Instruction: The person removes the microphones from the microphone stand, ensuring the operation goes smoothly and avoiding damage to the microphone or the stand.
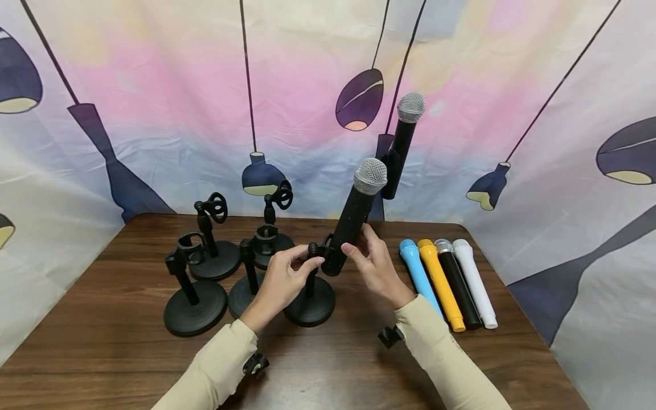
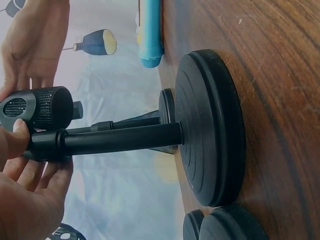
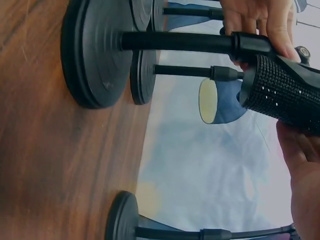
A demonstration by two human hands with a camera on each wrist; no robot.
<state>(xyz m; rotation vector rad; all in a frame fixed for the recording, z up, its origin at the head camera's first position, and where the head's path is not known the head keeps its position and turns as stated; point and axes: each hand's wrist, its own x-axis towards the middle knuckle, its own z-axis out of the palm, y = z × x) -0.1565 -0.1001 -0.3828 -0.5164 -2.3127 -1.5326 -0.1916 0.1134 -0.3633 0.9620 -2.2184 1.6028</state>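
A black microphone (image 1: pixel 352 219) with a silver mesh head leans in the clip of a black desktop microphone stand (image 1: pixel 310 310). With its thumb and fingers, my left hand (image 1: pixel 284 279) grips the top of that stand, right at the clip joint. My right hand (image 1: pixel 376 265) holds the microphone's lower body, thumb on the near side and fingers behind. In the left wrist view the clip (image 2: pixel 29 112) wraps the microphone's sparkly textured barrel (image 2: pixel 56 107), whose bottom end sticks out past it. The stand's round base (image 3: pixel 95 55) sits flat on the table in the right wrist view.
Another black microphone (image 1: pixel 402 142) stands tilted in a holder behind. Several black stands with clips (image 1: pixel 197 307) are grouped at left. On the right lie a blue microphone (image 1: pixel 420 273), a yellow one (image 1: pixel 442 285), a black one (image 1: pixel 458 285) and a white one (image 1: pixel 475 285). A printed curtain (image 1: pixel 195 114) hangs behind the table.
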